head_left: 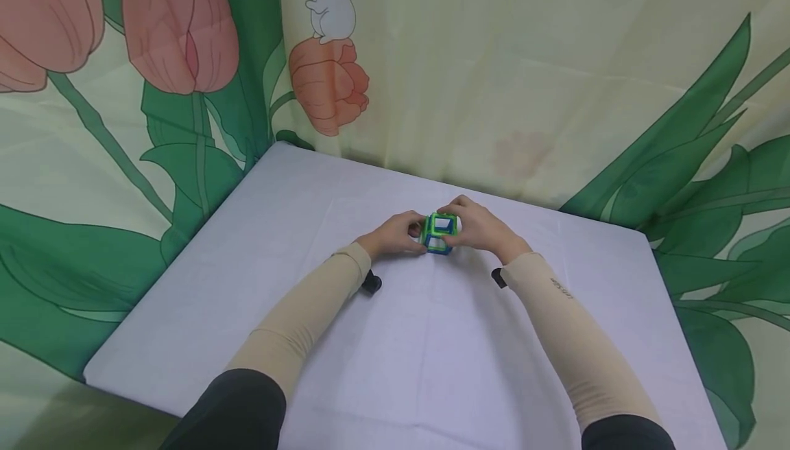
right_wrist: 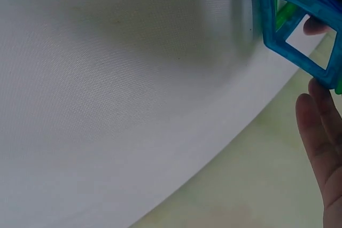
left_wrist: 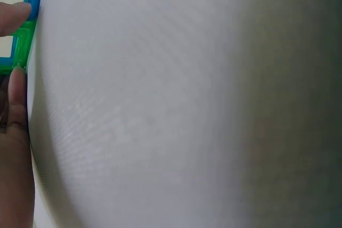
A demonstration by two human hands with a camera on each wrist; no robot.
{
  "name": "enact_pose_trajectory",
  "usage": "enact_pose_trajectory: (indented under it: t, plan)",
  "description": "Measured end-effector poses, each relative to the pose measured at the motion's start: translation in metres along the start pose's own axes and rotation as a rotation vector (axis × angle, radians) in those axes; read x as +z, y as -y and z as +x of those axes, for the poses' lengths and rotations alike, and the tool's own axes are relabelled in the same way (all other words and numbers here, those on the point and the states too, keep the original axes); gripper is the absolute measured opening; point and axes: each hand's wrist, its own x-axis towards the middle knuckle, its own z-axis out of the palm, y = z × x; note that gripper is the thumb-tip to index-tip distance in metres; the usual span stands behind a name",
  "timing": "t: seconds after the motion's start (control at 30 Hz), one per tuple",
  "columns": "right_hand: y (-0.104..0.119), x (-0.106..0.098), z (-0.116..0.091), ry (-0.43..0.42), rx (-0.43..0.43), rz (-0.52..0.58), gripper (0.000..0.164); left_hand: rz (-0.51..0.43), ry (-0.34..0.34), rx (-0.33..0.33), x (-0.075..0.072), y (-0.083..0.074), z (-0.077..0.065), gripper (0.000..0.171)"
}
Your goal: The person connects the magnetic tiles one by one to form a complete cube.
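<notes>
Both hands hold a small hollow block of green and blue magnetic tiles (head_left: 440, 234) over the far half of the table. On its left side, my left hand (head_left: 393, 234) grips it between thumb and fingers. My right hand (head_left: 480, 226) pinches the right side, index finger at the top and thumb lower down. The left wrist view catches a green tile frame (left_wrist: 22, 41) at its edge, beside a blue one. A blue frame with slanted sides (right_wrist: 297, 61) shows in the right wrist view, with right-hand fingertips (right_wrist: 319, 86) at its lower corner.
A white cloth covers the table (head_left: 426, 340). Behind it hangs a curtain (head_left: 457, 79) printed with tulips, leaves and a white animal. Dark wrist cameras (head_left: 372, 282) sit under both beige sleeves (head_left: 308, 313).
</notes>
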Motion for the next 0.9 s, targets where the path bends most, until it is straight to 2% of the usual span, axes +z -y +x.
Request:
enact_pose_trajectory:
  t: [0.4, 0.67, 0.9]
  plan:
    - [0.0015, 0.0008, 0.0002, 0.018, -0.007, 0.014, 0.06, 0.094, -0.005, 0.028, 0.0008, 0.0054, 0.0038, 0.082]
    - [-0.0003, 0.0036, 0.0008, 0.006, -0.041, 0.0, 0.058, 0.093, -0.002, 0.036, 0.0002, 0.008, 0.0035, 0.082]
    - [-0.0002, 0.0031, -0.0017, 0.013, -0.018, 0.004, 0.06, 0.1, -0.009, 0.038, 0.0016, 0.0071, 0.0062, 0.083]
